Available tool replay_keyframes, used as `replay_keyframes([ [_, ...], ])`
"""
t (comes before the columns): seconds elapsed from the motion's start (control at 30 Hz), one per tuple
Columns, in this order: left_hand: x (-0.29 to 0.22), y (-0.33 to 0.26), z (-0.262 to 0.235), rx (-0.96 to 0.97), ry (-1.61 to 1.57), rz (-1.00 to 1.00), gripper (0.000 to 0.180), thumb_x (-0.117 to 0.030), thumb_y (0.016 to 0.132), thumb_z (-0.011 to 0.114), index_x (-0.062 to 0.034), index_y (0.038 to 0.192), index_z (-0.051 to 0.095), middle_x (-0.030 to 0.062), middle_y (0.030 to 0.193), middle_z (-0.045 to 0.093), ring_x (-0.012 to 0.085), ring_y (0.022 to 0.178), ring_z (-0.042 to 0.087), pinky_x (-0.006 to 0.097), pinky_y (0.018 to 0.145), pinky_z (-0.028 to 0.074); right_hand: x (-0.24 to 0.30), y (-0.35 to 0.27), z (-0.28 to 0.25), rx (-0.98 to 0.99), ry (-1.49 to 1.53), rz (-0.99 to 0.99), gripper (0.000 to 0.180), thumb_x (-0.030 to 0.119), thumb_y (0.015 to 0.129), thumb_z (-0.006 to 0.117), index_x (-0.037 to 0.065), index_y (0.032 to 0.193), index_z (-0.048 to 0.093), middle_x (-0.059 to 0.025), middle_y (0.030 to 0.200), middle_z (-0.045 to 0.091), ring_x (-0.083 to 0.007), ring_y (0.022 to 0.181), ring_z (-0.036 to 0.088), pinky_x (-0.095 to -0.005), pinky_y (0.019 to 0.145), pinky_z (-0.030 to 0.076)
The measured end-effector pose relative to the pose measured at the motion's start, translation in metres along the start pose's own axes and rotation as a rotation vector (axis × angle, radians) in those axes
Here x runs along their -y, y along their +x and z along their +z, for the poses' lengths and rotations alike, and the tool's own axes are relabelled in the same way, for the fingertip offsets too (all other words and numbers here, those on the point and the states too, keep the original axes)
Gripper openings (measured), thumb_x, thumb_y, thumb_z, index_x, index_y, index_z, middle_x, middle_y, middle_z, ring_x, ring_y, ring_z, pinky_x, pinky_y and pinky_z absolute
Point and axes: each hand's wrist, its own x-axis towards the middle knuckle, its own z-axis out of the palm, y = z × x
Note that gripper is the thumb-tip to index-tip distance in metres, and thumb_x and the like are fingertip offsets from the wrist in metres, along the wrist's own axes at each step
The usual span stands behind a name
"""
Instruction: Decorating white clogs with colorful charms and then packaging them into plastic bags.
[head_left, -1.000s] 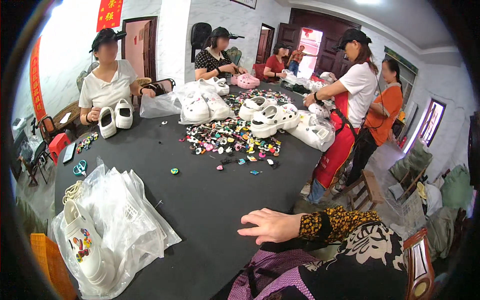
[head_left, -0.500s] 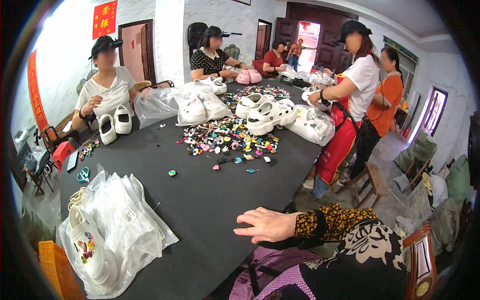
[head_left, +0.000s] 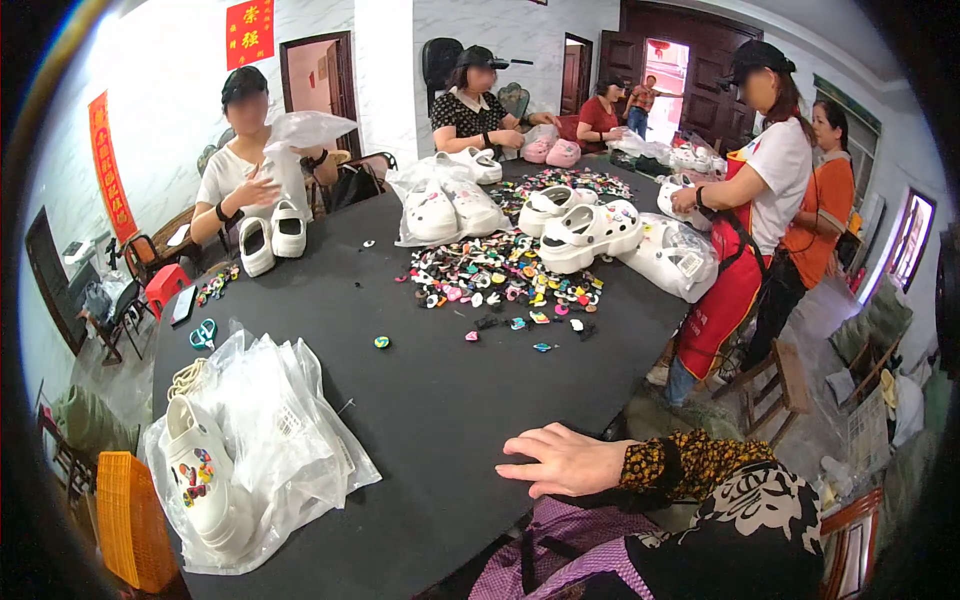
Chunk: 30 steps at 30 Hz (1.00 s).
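My right hand rests palm down near the close edge of the black table. Its fingers are spread and it holds nothing. A yellow-and-black patterned sleeve covers that forearm. My left hand is out of view. To the left of my right hand lies a clear plastic bag. A white clog decorated with colourful charms is in or under the plastic. Farther up the table is a heap of small colourful shoe charms, with a single round charm apart from it.
White clogs stand behind the heap, some of them bagged. Teal-handled scissors and a phone lie at the left edge. Several co-workers surround the table; one in white has white shoes in front. A wooden stool stands right.
The view has swung left, so everything sits farther right. The co-worker in white at the left has raised a clear plastic bag off the table. My right hand stays on the tabletop.
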Motion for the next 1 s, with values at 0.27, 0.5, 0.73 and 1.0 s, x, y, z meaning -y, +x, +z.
replay_keyframes([
  [0.27,0.019,-0.018,0.048,0.058,-0.020,-0.033,0.029,-0.026,0.081,0.058,-0.0029,0.096,0.067,0.0208,0.094,0.067,0.0357,0.087,0.065,0.042,0.075,0.052,0.000,0.004,0.001,0.003,0.010,0.027,0.052,0.025,0.087,0.063,0.012,0.134,0.045,-0.0157,0.132,0.040,-0.0318,0.124,0.040,-0.0436,0.099,0.034],
  [0.5,0.056,-0.044,0.073,0.056,-0.060,-0.117,0.030,-0.026,0.080,0.059,-0.0028,0.097,0.067,0.0211,0.095,0.067,0.0359,0.088,0.065,0.042,0.076,0.052,0.007,0.007,-0.002,0.025,-0.059,0.049,0.054,0.024,0.086,0.063,0.011,0.134,0.045,-0.0162,0.132,0.040,-0.0327,0.123,0.041,-0.0436,0.099,0.034],
  [0.73,0.099,-0.075,0.062,-0.054,-0.129,-0.269,0.031,-0.026,0.080,0.059,-0.0026,0.097,0.067,0.0213,0.096,0.067,0.0361,0.089,0.065,0.042,0.077,0.052,0.011,0.012,-0.006,0.073,-0.071,-0.007,0.055,0.024,0.084,0.066,0.012,0.134,0.046,-0.0176,0.129,0.042,-0.0328,0.119,0.044,-0.0431,0.094,0.039],
  [1.0,0.128,-0.134,0.022,-0.151,-0.102,-0.442,0.031,-0.026,0.079,0.059,-0.0025,0.097,0.067,0.0216,0.097,0.067,0.0363,0.090,0.065,0.042,0.079,0.052,-0.018,0.023,-0.037,0.299,0.043,-0.055,0.044,0.026,0.089,0.061,0.007,0.127,0.051,-0.0123,0.126,0.048,-0.0279,0.117,0.048,-0.0407,0.091,0.042],
])
